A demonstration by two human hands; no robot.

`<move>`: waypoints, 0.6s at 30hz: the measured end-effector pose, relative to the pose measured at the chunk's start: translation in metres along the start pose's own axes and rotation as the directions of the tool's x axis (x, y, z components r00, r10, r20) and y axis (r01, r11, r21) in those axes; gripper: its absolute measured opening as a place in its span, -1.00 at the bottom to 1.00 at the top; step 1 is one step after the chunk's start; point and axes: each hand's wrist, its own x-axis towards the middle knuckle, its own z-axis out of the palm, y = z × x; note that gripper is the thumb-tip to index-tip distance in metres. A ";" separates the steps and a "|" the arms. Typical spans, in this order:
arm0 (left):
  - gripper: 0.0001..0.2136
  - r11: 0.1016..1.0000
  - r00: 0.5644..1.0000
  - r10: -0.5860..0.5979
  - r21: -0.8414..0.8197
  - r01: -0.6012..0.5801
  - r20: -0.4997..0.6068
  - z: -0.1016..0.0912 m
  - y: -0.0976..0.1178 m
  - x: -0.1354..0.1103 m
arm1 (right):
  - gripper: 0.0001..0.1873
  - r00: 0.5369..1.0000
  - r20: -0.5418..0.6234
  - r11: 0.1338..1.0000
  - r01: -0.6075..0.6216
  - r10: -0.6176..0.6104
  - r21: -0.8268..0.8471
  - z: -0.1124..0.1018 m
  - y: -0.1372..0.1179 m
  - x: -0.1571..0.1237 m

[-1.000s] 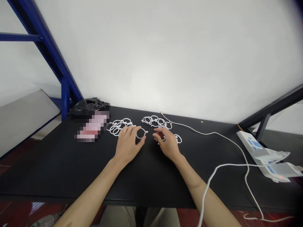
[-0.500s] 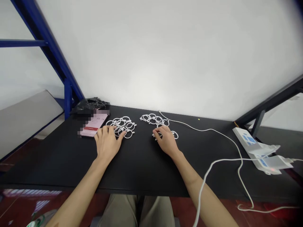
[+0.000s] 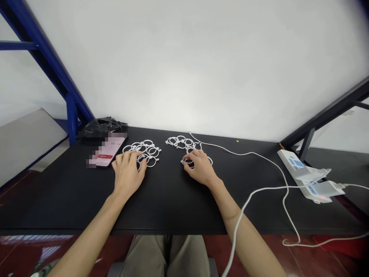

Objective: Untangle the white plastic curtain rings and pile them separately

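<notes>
Several white rings with small knobs lie on a black tabletop (image 3: 167,200) in two groups. My left hand (image 3: 128,171) rests palm down at the near edge of the left group of white rings (image 3: 152,151), fingers spread, thumb against the nearest rings. My right hand (image 3: 200,165) curves over the near rings of the right group, thumb and forefinger apart around a white ring (image 3: 188,162). Part of that ring and another is hidden under this hand. Farther back in the same group are more white rings (image 3: 181,142), touching or overlapping.
A phone (image 3: 111,148) with a lit screen lies left of the rings, before a black plastic bag (image 3: 100,127). On the right is a white power strip (image 3: 300,173) with plugs. A white cable (image 3: 259,154) crosses the table, and another loops over my right forearm.
The view has shifted, so the whole scene sits slightly farther left. My right thumb and forefinger have spread a little around the near ring. My left hand stays by its group.
</notes>
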 end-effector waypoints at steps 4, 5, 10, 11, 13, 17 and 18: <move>-0.76 0.996 1.000 -0.010 -0.088 0.010 0.009 -0.004 0.002 -0.001 | -0.74 0.999 0.009 0.999 0.050 -0.050 -0.015 0.008 -0.002 0.000; -0.74 0.994 1.000 -0.019 -0.105 0.021 0.014 -0.005 0.001 -0.001 | -0.73 0.999 0.003 0.998 0.054 -0.054 -0.016 0.009 -0.002 0.000; -0.69 0.991 0.995 0.093 -0.092 -0.096 -0.027 -0.005 0.008 -0.006 | -0.70 0.997 -0.029 0.997 0.072 -0.072 0.012 0.011 0.000 0.001; -0.70 0.978 0.982 0.185 -0.091 -0.187 -0.024 -0.003 0.013 -0.008 | -0.69 0.996 -0.045 0.996 0.079 -0.077 0.033 0.010 0.000 0.001; -0.72 0.913 0.918 0.396 -0.111 -0.393 0.006 0.001 0.026 -0.013 | -0.66 0.992 -0.101 0.992 0.083 -0.074 0.095 0.008 -0.002 0.002; -0.73 0.845 0.849 0.528 -0.095 -0.526 -0.004 0.013 0.055 -0.017 | -0.61 0.983 -0.183 0.934 0.034 0.034 0.355 0.004 -0.011 0.003; -0.69 0.865 0.869 0.495 -0.082 -0.495 -0.017 0.016 0.060 -0.016 | -0.60 0.984 -0.165 0.898 0.014 0.065 0.440 0.004 -0.015 0.002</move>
